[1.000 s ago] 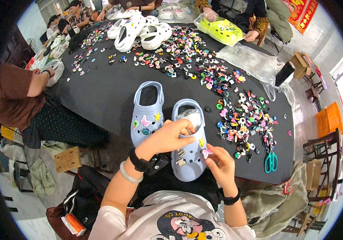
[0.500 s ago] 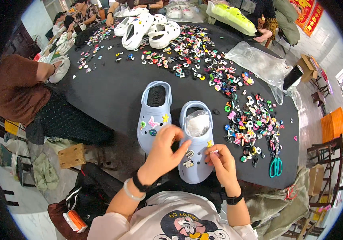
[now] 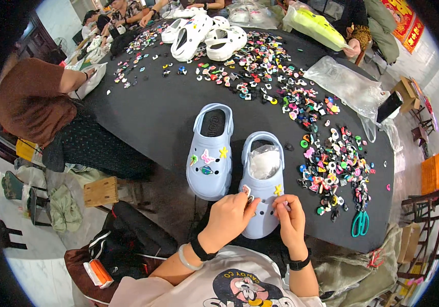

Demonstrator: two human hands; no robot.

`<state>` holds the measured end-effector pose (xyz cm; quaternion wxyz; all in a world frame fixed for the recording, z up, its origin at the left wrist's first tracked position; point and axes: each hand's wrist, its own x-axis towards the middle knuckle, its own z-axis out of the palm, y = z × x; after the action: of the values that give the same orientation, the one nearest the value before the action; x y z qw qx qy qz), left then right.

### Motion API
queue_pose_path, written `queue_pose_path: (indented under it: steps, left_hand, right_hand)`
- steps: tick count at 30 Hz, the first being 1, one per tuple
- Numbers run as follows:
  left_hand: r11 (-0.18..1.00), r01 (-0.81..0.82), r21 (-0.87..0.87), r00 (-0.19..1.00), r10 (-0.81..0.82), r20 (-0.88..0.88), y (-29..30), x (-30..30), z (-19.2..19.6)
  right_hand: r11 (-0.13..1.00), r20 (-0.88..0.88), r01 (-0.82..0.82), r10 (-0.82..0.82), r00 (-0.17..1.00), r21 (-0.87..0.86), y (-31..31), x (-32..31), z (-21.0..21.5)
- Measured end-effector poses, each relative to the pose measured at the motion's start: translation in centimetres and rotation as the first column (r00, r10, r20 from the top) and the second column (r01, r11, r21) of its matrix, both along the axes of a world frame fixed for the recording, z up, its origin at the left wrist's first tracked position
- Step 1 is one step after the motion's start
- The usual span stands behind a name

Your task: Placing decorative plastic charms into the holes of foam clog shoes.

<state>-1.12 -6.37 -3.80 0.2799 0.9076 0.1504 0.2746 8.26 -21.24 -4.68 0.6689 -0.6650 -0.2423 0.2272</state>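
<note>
— What are the hands doing?

— The left hand [image 3: 228, 217] is pinching a small charm [image 3: 246, 190] against the toe of the pale blue clog [image 3: 262, 197], fingers closed on it. The right hand [image 3: 291, 221] is pressing on the same toe, fingers curled together; I cannot tell whether it is holding anything.

— And beyond them?

— A second clog [image 3: 211, 153] is sitting just left of the first. Right of the right hand, green scissors [image 3: 360, 224] are lying by a heap of loose charms [image 3: 334, 166] on the black table [image 3: 153, 117]. Farther off, white clogs [image 3: 204, 33] are standing.

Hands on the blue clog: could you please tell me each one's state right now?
Left hand: closed, pinching a small charm against the blue clog.
Right hand: fingers curled on the clog; holding anything cannot be told.
</note>
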Motion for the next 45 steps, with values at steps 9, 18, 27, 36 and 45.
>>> queue_pose_path:
  steps: [9,18,27,36,45]
  left_hand:
    - [0.968,0.216,-0.125,0.975,-0.208,0.072,1.8,-0.3,-2.3]
    - [0.869,0.228,-0.438,0.973,-0.193,0.124,0.3,-2.7,1.0]
    - [0.684,0.421,-0.596,0.907,-0.321,0.273,0.1,-2.8,0.0]
    - [0.986,-0.031,-0.163,0.966,-0.012,-0.256,1.1,0.8,1.6]
    - [0.983,-0.073,-0.17,0.982,0.04,-0.186,0.8,1.1,-0.7]
  right_hand:
    - [0.999,0.106,0.042,-0.041,0.993,0.0,0.4,-0.1,-0.6]
    - [0.997,0.15,-0.078,0.081,0.985,-0.027,-0.7,-1.3,1.9]
    - [0.981,0.387,-0.182,0.195,0.901,-0.071,-1.3,-0.6,2.9]
    - [0.832,0.591,0.392,-0.099,0.801,-0.392,-5.0,3.4,1.4]
    - [0.844,0.472,0.421,-0.237,0.849,-0.333,-7.9,3.8,-0.1]
